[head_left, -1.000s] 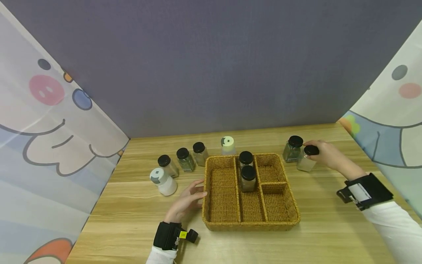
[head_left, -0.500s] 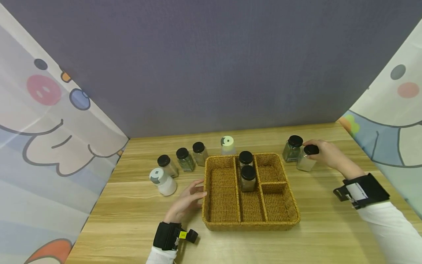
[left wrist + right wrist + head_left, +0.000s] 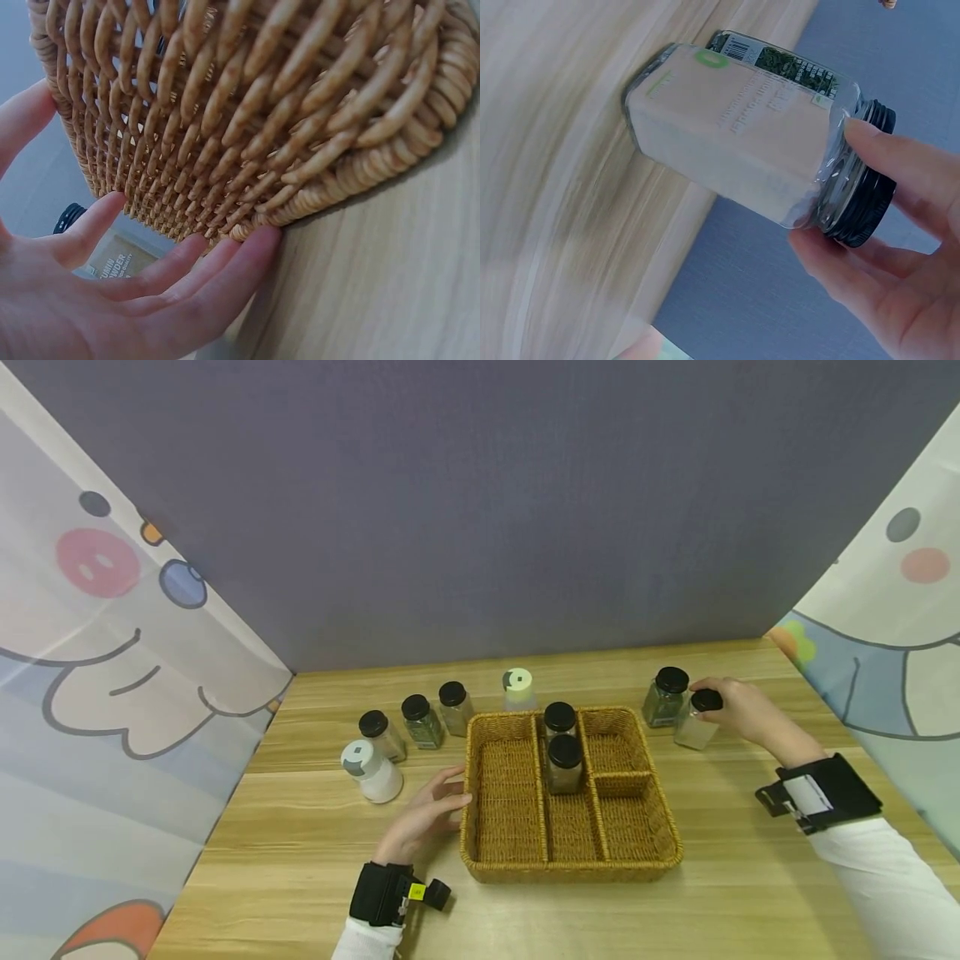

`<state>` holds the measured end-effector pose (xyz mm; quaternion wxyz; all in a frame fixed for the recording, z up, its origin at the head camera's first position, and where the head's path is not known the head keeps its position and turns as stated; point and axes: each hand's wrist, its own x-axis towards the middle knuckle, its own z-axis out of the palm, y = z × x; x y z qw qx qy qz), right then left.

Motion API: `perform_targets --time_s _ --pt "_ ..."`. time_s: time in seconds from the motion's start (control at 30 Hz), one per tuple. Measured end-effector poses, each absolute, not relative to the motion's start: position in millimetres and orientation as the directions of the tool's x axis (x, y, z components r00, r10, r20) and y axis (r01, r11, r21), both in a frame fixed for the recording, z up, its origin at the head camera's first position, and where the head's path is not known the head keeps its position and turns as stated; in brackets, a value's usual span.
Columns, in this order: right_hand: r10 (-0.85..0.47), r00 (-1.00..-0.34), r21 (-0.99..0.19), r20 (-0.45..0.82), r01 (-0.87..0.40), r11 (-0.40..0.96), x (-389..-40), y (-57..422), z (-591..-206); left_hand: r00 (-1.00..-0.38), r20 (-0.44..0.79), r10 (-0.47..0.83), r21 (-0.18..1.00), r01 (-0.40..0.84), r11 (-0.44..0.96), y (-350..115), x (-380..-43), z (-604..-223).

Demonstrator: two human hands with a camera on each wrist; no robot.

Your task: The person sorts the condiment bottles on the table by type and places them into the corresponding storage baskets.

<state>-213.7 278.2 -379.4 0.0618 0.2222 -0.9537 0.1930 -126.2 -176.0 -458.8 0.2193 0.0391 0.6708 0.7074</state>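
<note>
Right hand [image 3: 738, 710] pinches black-lidded powder jar [image 3: 727, 139].
Jar at wicker basket's [image 3: 570, 876] 2 o'clock; left hand [image 3: 422, 818], ungripping, touches its 9 o'clock wall.

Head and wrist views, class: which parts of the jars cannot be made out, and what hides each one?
Head: the base of the far pale-capped jar, hidden by the basket.
Head: most of the rear black-lidded jar, hidden by the front black-lidded jar.
Left wrist: part of the cumin jar, covered by the left hand.
Right wrist: much of the green-filled jar, hidden by the pale-filled jar in the right hand.
</note>
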Motion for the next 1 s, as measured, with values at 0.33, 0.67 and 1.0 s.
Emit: perform_targets --time_s 0.33,0.67,1.0 --pt "-0.398 -0.9 -0.359 0.176 -0.435 0.825 -208 276 -375 -0.904 -0.239 0.354 0.969 -0.243 0.032 -176 -128 -462" --pt "-0.403 -0.89 -0.342 0.213 -0.454 0.823 -203 271 -365 -0.903 -0.244 0.353 0.967 -0.254 0.019 -179 -132 -472" --pt "-0.414 -0.879 -0.318 0.237 -0.472 0.822 -194 258 -348 -0.901 -0.258 0.349 0.964 -0.266 0.025 -180 -133 -476"
